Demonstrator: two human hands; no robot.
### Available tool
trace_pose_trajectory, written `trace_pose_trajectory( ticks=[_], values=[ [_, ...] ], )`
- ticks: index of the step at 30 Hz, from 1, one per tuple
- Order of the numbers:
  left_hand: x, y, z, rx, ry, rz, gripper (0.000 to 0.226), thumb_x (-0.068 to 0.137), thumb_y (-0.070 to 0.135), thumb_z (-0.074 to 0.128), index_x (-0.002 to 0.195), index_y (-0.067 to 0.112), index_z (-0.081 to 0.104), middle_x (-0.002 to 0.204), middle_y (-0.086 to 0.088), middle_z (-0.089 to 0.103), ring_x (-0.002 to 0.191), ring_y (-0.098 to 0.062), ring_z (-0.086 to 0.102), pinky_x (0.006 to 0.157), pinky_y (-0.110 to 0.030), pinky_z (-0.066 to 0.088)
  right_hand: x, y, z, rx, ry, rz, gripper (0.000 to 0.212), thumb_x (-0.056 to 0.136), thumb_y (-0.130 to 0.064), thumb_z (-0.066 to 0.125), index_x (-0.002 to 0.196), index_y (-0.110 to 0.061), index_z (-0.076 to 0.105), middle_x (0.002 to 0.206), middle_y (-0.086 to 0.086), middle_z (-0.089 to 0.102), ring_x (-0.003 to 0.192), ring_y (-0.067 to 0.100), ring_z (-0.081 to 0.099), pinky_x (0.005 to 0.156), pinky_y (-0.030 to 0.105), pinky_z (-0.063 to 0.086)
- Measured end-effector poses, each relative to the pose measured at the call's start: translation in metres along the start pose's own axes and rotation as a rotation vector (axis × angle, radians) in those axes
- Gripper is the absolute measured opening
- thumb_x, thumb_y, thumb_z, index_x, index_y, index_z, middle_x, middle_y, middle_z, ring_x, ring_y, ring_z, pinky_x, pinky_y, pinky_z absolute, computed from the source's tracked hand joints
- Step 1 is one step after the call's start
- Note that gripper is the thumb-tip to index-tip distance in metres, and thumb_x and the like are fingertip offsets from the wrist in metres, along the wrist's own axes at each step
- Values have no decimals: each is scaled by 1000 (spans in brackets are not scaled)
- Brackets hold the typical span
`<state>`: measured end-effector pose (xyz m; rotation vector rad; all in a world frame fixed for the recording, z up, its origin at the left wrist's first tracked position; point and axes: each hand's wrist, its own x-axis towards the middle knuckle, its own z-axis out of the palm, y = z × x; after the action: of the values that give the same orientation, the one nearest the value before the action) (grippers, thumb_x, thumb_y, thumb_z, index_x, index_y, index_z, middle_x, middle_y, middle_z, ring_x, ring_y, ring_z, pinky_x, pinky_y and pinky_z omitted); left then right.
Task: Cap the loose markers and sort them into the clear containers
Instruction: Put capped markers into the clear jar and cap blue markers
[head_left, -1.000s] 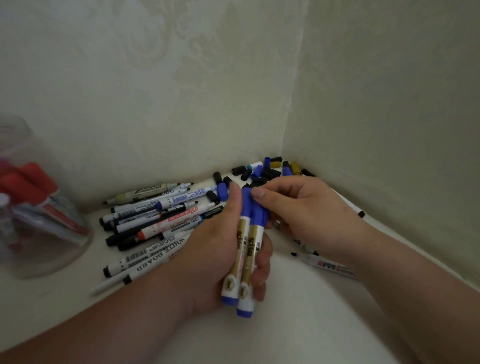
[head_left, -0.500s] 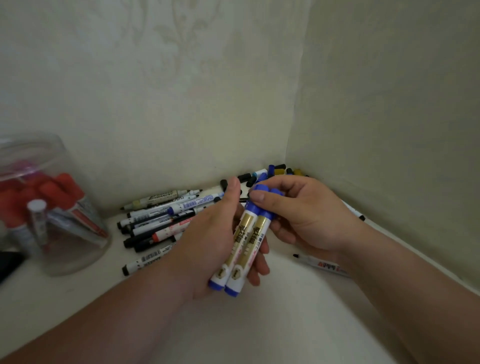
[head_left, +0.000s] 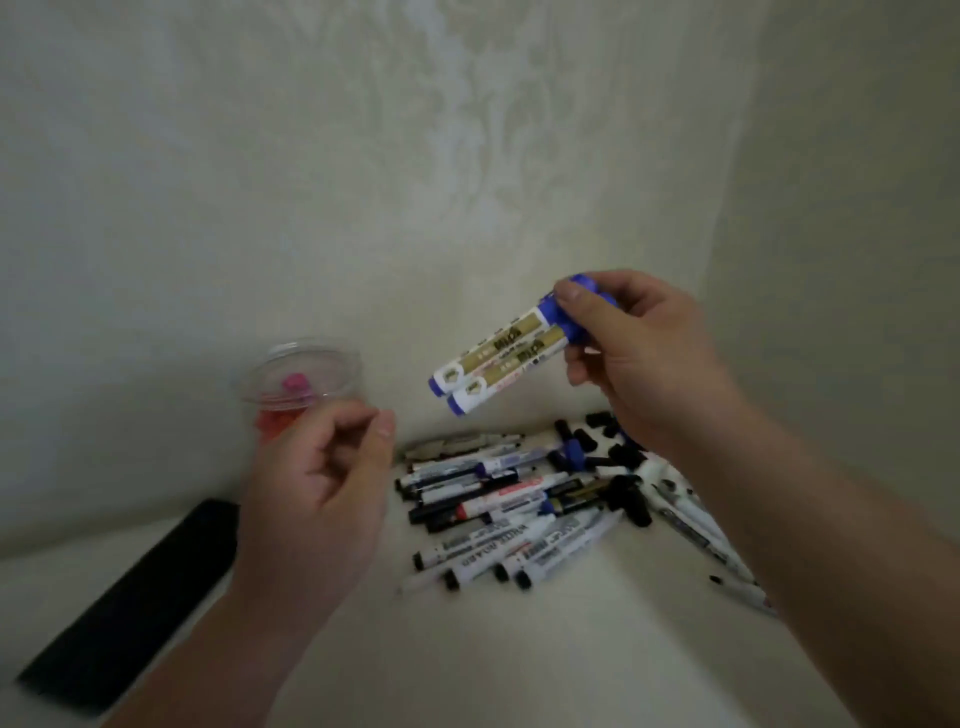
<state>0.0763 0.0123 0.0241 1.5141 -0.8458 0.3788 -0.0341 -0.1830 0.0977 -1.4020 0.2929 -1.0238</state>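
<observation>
Two blue markers (head_left: 498, 358) with white-and-gold barrels are held side by side in the air above the pile of markers (head_left: 519, 504), the right hand (head_left: 639, 358) pinching their caps. The left hand (head_left: 322, 493) hovers loosely curled and holds nothing. Partly hidden behind it is a clear container (head_left: 340, 364) of red and pink markers. A blurred black object (head_left: 140, 597) lies to the left.

Right hand (head_left: 639, 358) raised, fingers pinched; left hand (head_left: 322, 483) loosely curled, seemingly empty.

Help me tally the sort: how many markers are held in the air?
2. Both are blue-capped, side by side in the right hand, gripped at their caps: upper marker, lower marker. The left hand holds none.
</observation>
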Motion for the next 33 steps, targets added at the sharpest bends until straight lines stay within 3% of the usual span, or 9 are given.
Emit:
trace_pose_trajectory(
  ticks=[3, 6, 9, 11, 15, 18, 23, 27, 33],
  values=[
    [10, -13, -37, 189, 181, 182, 9, 87, 24, 68, 90, 23, 61, 83, -5, 59, 70, -25, 54, 70, -34, 49, 10, -10, 55, -19, 19, -100, 14, 91, -16, 72, 100, -5, 68, 79, 14, 66, 52, 16, 57, 49, 27, 51],
    [26, -34, -58, 263, 252, 68, 60, 74, 43, 79, 118, 14, 52, 117, 2, 47, 102, -26, 54, 87, -40, 49, 15, -10, 103, -85, -19, -140, 13, 91, -13, 72, 99, -6, 67, 80, 10, 65, 51, 13, 58, 49, 27, 54],
    [36, -40, -64, 303, 66, -302, 118, 51, 54, 91, 149, 22, 32, 144, 2, 43, 132, -19, 45, 111, -44, 41, 19, 0, 135, -278, -116, -155, 11, 89, -16, 74, 96, -10, 68, 83, 9, 66, 51, 10, 59, 48, 26, 54],
    [38, -43, -63, 189, -140, -456, 131, 40, 51, 98, 150, 40, 26, 148, 9, 47, 132, -10, 49, 111, -42, 42, 21, 7, 144, -420, -174, -154, 10, 88, -19, 75, 95, -15, 68, 84, 6, 65, 50, 8, 58, 46, 23, 53],
    [32, -55, -52, 68, -261, -423, 96, 42, 35, 102, 109, 64, 39, 114, 24, 65, 102, 8, 64, 91, -23, 53, 22, 14, 139, -425, -128, -108, 11, 88, -18, 75, 95, -12, 70, 83, 10, 67, 50, 9, 59, 47, 23, 52],
    [50, -52, -56, 231, -369, -222, 86, 51, 48, 93, 118, 60, 41, 110, 24, 65, 98, 6, 65, 85, -26, 56, 22, 12, 124, -329, -22, -79, 9, 89, -17, 74, 94, -12, 70, 80, 11, 67, 51, 11, 59, 48, 23, 52],
    [99, -38, -71, 597, -738, -90, 127, 47, 64, 86, 153, 40, 22, 127, 22, 53, 109, -4, 58, 97, -30, 50, 25, 12, 90, -211, 81, -42, 11, 90, -16, 72, 99, -9, 70, 80, 10, 67, 54, 14, 58, 52, 24, 52],
    [96, -37, -66, 485, -714, -61, 100, 49, 58, 91, 135, 40, 42, 116, 30, 55, 102, 5, 58, 83, -17, 44, 24, 22, 70, -148, 39, 71, 18, 92, -16, 70, 106, -5, 69, 89, 16, 65, 56, 15, 58, 55, 25, 53],
    [85, -44, -45, 418, -700, 132, 84, 52, 65, 87, 126, 41, 56, 107, 21, 64, 97, -1, 64, 85, -29, 56, 12, 32, 64, -70, -105, 187, 13, 92, -12, 68, 103, -4, 69, 84, 13, 64, 61, 20, 59, 56, 27, 54]
  ],
)
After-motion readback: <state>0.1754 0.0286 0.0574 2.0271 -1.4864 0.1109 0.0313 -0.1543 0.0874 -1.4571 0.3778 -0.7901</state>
